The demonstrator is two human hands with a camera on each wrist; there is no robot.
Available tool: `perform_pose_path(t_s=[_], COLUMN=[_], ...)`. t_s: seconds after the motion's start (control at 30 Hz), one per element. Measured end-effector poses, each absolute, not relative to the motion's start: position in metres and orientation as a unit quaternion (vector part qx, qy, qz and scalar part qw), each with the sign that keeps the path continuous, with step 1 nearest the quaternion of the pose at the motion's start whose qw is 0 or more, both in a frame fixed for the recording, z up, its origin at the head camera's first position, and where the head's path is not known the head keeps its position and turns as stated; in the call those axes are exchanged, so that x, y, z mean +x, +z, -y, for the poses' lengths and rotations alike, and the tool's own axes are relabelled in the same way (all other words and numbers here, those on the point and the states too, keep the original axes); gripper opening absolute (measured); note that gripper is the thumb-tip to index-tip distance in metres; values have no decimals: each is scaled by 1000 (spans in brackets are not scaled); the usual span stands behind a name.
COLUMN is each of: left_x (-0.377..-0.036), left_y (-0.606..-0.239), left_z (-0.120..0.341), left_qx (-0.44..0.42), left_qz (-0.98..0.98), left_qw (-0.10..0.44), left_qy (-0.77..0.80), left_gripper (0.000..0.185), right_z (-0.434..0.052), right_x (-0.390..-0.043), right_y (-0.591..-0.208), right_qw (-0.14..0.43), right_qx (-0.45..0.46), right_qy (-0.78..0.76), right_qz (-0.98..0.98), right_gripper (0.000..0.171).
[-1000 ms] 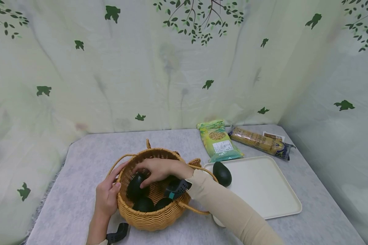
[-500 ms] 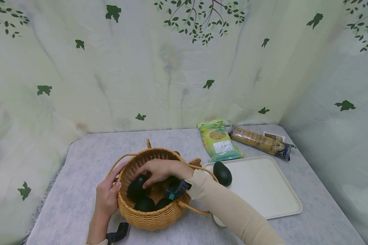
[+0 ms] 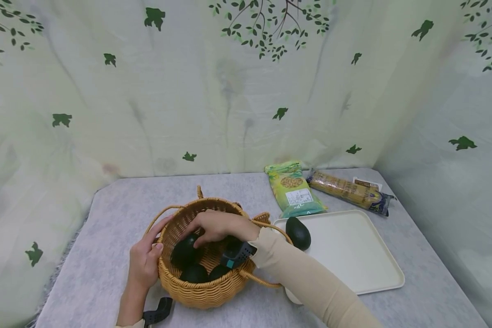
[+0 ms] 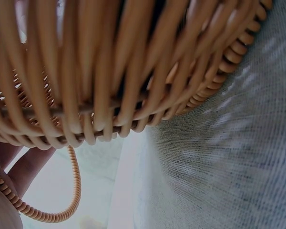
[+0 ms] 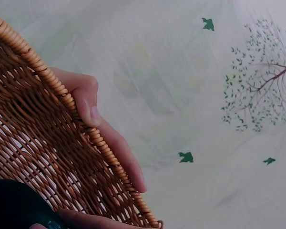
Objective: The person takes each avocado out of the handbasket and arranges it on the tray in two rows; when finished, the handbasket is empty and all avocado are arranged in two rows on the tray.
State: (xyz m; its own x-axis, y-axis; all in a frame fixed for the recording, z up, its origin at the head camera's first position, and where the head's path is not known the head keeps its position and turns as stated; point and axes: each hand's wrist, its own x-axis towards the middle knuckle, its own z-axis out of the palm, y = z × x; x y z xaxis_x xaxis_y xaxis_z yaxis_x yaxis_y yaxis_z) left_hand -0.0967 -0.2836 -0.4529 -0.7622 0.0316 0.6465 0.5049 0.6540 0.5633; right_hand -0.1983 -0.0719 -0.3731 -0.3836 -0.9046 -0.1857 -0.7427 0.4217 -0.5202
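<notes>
A woven wicker basket [image 3: 202, 287] stands on the grey cloth at front centre with three dark avocados in it. My left hand [image 3: 145, 264] grips its left rim, thumb [image 5: 85, 100] inside and fingers outside the wall. My right hand [image 3: 218, 226] reaches down into the basket, fingers curled over the top avocado [image 3: 185, 251]. Two more avocados [image 3: 193, 274] lie lower, near the front wall. In the right wrist view that avocado [image 5: 12, 205] shows dark at the bottom edge against the basket wall [image 5: 33, 143]. The left wrist view is filled by the basket's underside [image 4: 109, 71].
A cream tray [image 3: 352, 255] lies to the right of the basket with one avocado [image 3: 298, 233] at its near-left corner. A green snack packet [image 3: 294, 189] and a long cracker pack [image 3: 348, 191] lie behind the tray. Leaf-printed curtains close in the table on three sides.
My right hand's fingers have drawn slightly back and tighter over the top avocado. The left hand and the basket have stayed where they were.
</notes>
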Motion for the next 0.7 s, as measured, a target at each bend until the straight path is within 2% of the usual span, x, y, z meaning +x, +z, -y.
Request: perform_pose_path(t_s=[0.27,0.7], left_x=[-97,-94], left_y=[-450,-448], left_z=[284,282], left_qx=[-161,-161], left_qz=[856,853], left_qw=[315,312], left_qy=[-378,-386], left_gripper=[50,51], right_z=[72,69], right_x=[-199,-198], right_y=[-371,-367], right_qw=[195,181], right_qx=[-520,-531], right_qy=[-162,-174], right_qz=[-815,-810], right_gripper=[37,34])
